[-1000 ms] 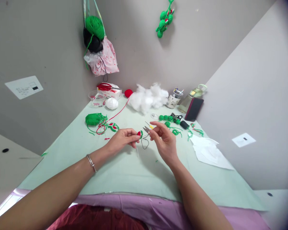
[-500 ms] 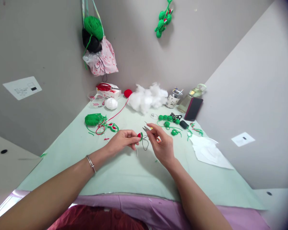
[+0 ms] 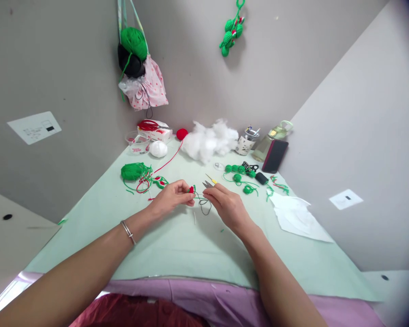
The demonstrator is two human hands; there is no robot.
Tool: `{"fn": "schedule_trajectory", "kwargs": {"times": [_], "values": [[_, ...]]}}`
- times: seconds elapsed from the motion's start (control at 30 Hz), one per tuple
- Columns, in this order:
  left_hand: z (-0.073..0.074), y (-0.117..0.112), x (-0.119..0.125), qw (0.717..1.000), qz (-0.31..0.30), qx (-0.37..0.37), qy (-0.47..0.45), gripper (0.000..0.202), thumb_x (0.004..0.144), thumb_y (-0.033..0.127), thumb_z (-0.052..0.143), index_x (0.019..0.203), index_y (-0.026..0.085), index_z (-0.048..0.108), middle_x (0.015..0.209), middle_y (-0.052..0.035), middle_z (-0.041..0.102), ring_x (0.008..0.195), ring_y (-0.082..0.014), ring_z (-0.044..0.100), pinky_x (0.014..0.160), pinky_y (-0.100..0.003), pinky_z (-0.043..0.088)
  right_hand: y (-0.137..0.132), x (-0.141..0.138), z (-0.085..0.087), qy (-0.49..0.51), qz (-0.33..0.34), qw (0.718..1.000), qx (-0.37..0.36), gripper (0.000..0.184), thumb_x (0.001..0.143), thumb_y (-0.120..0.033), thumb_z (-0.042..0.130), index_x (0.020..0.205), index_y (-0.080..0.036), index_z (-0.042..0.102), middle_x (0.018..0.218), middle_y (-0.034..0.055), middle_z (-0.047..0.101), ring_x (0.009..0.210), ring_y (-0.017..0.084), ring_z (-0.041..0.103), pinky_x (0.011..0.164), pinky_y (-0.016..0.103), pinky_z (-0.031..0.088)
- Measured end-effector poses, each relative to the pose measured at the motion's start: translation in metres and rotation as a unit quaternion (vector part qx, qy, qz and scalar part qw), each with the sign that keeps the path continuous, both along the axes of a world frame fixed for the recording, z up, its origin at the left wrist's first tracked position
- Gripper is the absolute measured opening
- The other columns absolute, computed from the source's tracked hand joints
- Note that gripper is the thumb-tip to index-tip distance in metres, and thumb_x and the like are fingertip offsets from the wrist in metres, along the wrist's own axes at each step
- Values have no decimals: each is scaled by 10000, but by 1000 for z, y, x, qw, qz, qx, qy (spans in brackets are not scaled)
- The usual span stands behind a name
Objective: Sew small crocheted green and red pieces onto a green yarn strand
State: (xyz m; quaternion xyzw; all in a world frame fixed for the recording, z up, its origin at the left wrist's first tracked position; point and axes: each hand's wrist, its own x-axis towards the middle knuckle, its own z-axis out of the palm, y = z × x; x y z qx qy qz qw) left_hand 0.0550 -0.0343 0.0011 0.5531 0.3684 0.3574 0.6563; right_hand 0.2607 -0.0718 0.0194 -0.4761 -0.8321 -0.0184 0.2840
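A small red and green crocheted piece (image 3: 191,189) is pinched between the thumb and fingers of my left hand (image 3: 173,198). Just to its right, my right hand (image 3: 226,202) is closed at the fingertips on a thin green yarn strand (image 3: 199,198) running from the piece. A dark thread (image 3: 205,210) hangs in loops between both hands. Beyond my right fingertips lie scissors (image 3: 207,184), their handles hidden by the hand, and a crochet hook with a yellow handle (image 3: 214,181). Whether a needle is in the right fingertips is too small to tell.
Green yarn (image 3: 132,171) and crocheted scraps lie to the left. White stuffing (image 3: 209,141), a red yarn ball (image 3: 182,134) and a white one (image 3: 158,149) sit at the back. Right are green crocheted balls (image 3: 237,177), a leaning phone (image 3: 275,156) and white sheets (image 3: 298,215).
My left hand has shifted slightly left with the crocheted piece. The right hand has come down, its fingertips lower, and more of the yellow-handled hook shows.
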Motion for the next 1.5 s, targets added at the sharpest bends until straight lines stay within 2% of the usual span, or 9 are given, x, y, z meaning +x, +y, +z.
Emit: {"fn": "schedule_trajectory", "kwargs": {"times": [0.1,0.17,0.33,0.43,0.57,0.73,1.0,1.13,1.5], "values": [[1,2,-1,1000,11,0,-22,306,733,323,761,819,171,510,736,15,643,720,-148,677,785,-317,527,-1,1,4,15,-8,1000,2,212,973,-260,475,878,-206,656,765,34,588,643,129,546,585,240,405],[1,2,-1,999,9,1,-33,314,726,317,768,833,176,509,740,26,634,695,-142,677,764,-316,539,-3,0,7,59,-11,998,3,200,973,-249,475,885,-208,650,761,27,579,643,123,547,589,236,415],[-4,5,-2,999,-30,8,-42,286,723,316,771,867,173,568,735,32,629,680,-133,671,751,-308,545,-7,-5,10,167,31,985,-15,168,958,-195,490,1039,-216,636,851,32,609,690,117,605,637,232,476],[-6,5,-2,999,-44,10,-28,265,730,319,764,899,166,629,719,28,627,686,-127,654,746,-294,539,-6,-7,7,131,36,991,-11,170,952,-186,498,1017,-215,652,875,42,622,734,128,613,660,235,479],[-2,3,0,999,-33,-6,-9,236,741,337,747,865,151,674,743,5,653,691,-122,636,772,-295,533,-3,-5,4,47,-19,998,34,190,964,-223,493,935,-212,680,823,40,607,710,129,586,617,231,431],[3,2,-1,1000,-22,1,-9,244,762,373,716,842,144,689,761,-5,648,717,-134,639,790,-309,537,-4,-2,6,10,-72,994,82,207,956,-233,509,888,-231,704,830,34,564,695,122,524,579,235,362],[-2,4,-4,1000,-25,3,4,249,757,381,729,837,150,680,737,-7,658,698,-134,639,785,-314,537,-6,-3,6,-28,-72,991,109,203,942,-197,518,862,-230,703,820,33,534,713,131,493,572,242,324],[0,4,-3,1000,-20,8,17,257,751,392,731,812,149,676,715,0,642,677,-129,628,764,-303,535,-5,-3,5,-40,-70,990,119,228,945,-171,496,857,-229,698,804,30,519,707,130,477,565,241,309],[3,4,-4,998,-38,21,34,264,764,409,717,786,150,673,697,1,635,649,-121,620,696,-261,526,-4,2,7,-2,-54,993,108,201,931,-165,522,857,-228,697,789,18,513,709,121,488,562,236,306]]}}
